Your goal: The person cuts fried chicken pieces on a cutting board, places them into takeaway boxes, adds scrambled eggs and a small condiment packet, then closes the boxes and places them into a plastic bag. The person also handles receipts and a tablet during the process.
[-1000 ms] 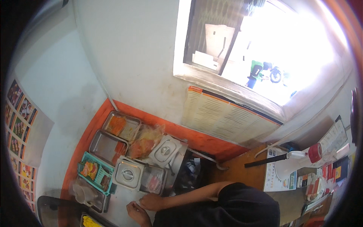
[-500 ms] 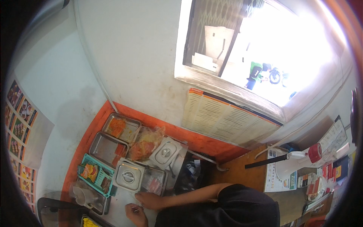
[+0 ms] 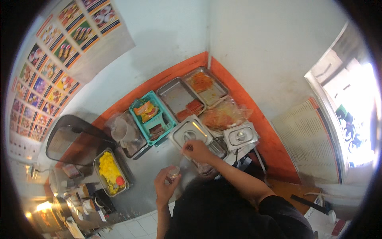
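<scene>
My left hand [image 3: 164,186] holds a small clear plastic cup [image 3: 174,171] between thumb and fingers, above the metal counter [image 3: 141,181]. To its upper right, my right hand [image 3: 197,151] is closed in a pinch; whatever it may hold is too small to make out. That hand hovers at the near edge of a steel pan lid [image 3: 192,133] with a round handle. Partly behind my right forearm is an open steel pan [image 3: 217,148]. A second steel lid [image 3: 241,135] lies farther right.
Along the back stand a teal basket [image 3: 154,118] of packets, a steel tray [image 3: 173,93] with red food, another tray [image 3: 219,85] with orange shreds, and a plastic bag [image 3: 227,113]. On the left are a tub of yellow food [image 3: 110,169] and a white jug [image 3: 124,131].
My view has swung to the left, bringing the yellow tub and more of the counter into sight. My hands have moved apart, and the small cup now shows in my left hand.
</scene>
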Motion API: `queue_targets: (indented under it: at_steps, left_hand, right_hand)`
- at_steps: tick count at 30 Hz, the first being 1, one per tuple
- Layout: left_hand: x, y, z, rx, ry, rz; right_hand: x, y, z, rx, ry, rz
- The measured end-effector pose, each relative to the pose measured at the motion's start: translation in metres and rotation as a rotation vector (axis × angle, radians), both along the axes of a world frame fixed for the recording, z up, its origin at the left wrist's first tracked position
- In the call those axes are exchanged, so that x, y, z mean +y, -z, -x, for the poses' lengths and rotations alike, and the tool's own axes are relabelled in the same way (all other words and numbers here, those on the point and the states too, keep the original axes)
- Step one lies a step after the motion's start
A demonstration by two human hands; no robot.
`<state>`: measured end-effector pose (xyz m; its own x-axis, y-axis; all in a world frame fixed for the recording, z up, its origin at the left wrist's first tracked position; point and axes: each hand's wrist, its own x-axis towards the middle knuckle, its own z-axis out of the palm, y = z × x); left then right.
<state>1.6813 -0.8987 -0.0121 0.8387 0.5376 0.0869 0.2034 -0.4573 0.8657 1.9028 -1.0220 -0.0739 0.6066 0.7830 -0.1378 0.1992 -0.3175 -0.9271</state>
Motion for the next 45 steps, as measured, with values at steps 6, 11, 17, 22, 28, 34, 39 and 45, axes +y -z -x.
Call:
queue_targets:
  at_steps: [6,11,17,22,28,34,39,45]
  left_hand:
    - [0.016,0.009,0.017,-0.096,-0.087,-0.053]
    - [0.026,0.012,0.021,-0.133,-0.11,-0.004]
    - [0.031,0.021,0.027,-0.114,-0.147,0.02]
    - [0.041,0.009,0.013,-0.043,-0.059,0.001]
    - [0.042,0.005,0.007,-0.033,-0.082,0.065]
    - [0.04,0.005,0.009,-0.039,-0.059,0.078]
    - [0.045,0.011,0.019,-0.041,-0.072,0.075]
    - [0.05,0.02,0.026,-0.03,-0.064,0.082]
  right_hand:
    - [0.048,0.056,-0.04,-0.605,0.095,0.503]
    - [0.005,0.021,-0.052,-0.503,0.18,0.421]
    - [-0.152,-0.009,-0.097,-0.565,0.387,0.429]
    - [-0.189,0.034,-0.099,-0.567,0.439,0.575]
    - [-0.108,0.004,-0.057,-0.716,0.281,0.365]
    - [-0.075,0.006,-0.055,-0.52,0.055,0.502]
    - [-0.078,0.024,-0.03,-0.463,0.293,0.228]
    - [-0.076,0.055,-0.003,-0.147,0.357,0.29]
